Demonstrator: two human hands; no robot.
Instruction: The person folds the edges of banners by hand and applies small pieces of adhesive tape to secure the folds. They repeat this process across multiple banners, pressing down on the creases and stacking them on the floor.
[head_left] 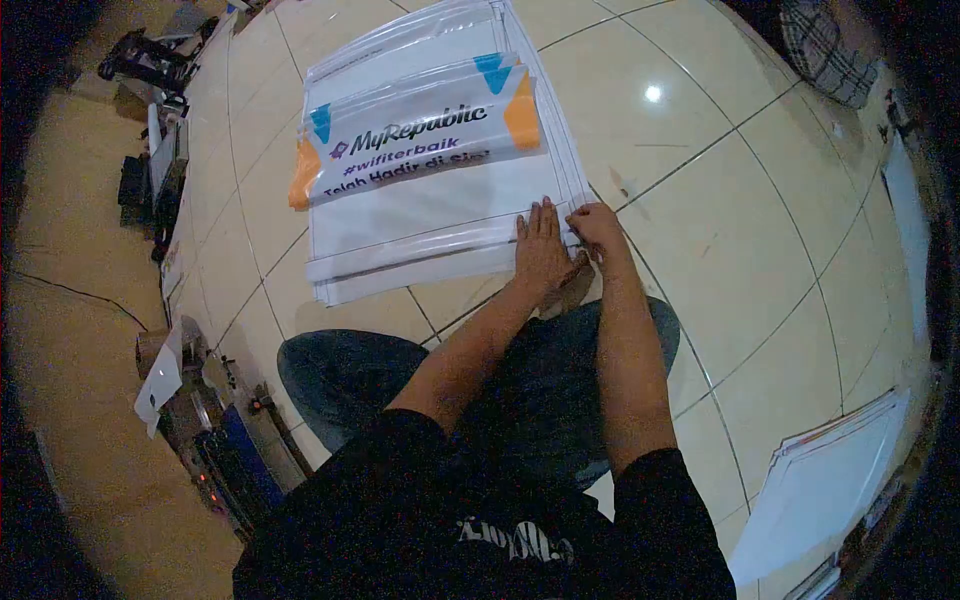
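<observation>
Head view: the left hand (543, 250) lies flat, palm down, on the near right corner of the stack of white sheets (420, 215) on the floor (700, 200). Just beside it, the right hand (598, 232) pinches the stack's edge. I judge that a corner is being separated; the next move needs steady palm pressure. Count: 2 hands, 1 printed banner (420, 140) on top, 1 other stack (830, 480) well apart.

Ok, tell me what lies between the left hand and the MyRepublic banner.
In the head view, only bare white sheet of the stack separates left hand from MyRepublic banner.
</observation>
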